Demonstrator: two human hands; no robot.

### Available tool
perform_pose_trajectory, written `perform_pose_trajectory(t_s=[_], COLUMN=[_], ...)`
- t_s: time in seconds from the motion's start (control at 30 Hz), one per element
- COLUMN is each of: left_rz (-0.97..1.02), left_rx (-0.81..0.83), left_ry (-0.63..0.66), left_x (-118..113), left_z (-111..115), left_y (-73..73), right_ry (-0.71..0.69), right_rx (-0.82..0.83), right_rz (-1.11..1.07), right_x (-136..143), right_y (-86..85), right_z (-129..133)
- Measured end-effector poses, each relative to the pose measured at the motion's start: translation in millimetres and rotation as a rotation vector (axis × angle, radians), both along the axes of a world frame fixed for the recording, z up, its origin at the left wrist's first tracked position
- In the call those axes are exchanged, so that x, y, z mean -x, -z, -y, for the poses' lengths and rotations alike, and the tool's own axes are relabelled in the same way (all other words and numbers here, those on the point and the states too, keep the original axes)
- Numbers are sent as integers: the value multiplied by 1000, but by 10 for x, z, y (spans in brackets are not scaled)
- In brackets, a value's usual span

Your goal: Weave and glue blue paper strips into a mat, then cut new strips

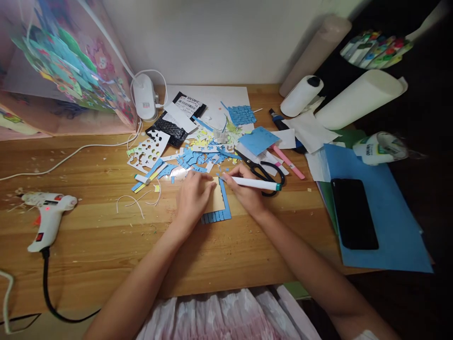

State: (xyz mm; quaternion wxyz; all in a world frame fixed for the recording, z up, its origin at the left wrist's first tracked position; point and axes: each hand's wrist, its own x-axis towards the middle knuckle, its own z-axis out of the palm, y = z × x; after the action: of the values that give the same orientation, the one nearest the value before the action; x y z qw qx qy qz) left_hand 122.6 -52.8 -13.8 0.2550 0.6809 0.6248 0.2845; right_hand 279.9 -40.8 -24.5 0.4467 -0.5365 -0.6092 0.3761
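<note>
My right hand (245,190) is closed around a white marker (256,183) with a green end, its tip at the top right of a small blue paper piece (227,208). A cream card (218,198) lies over that blue piece, which has dark lines or cuts along its lower edge. My left hand (194,193) rests on the left side of the card, thumb on top; its other fingers are bent and partly hidden. Just beyond the hands are blue and yellow paper scraps (193,158). Black-handled scissors (272,174) lie behind my right hand, partly covered by the marker.
On the left lies a white glue gun (53,210) with a black cord. A black phone (354,215) sits on blue sheets (396,236) at the right. Behind are a white bottle (300,97), a paper roll (361,99), a pink pen (288,162) and a power strip (145,99).
</note>
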Motion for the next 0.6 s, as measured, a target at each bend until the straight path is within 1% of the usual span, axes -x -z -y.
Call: perform_pose_trajectory(t_s=[0.23, 0.6], left_rz=[-4, -17], left_rx=[-3, 7], left_ry=[-4, -33], left_x=[-1, -17], left_z=[-6, 5], left_y=[9, -16], right_ry=[0, -19], right_rx=[27, -24], right_rz=[-13, -9], right_x=[-5, -5], right_y=[23, 7], right_z=[-7, 4])
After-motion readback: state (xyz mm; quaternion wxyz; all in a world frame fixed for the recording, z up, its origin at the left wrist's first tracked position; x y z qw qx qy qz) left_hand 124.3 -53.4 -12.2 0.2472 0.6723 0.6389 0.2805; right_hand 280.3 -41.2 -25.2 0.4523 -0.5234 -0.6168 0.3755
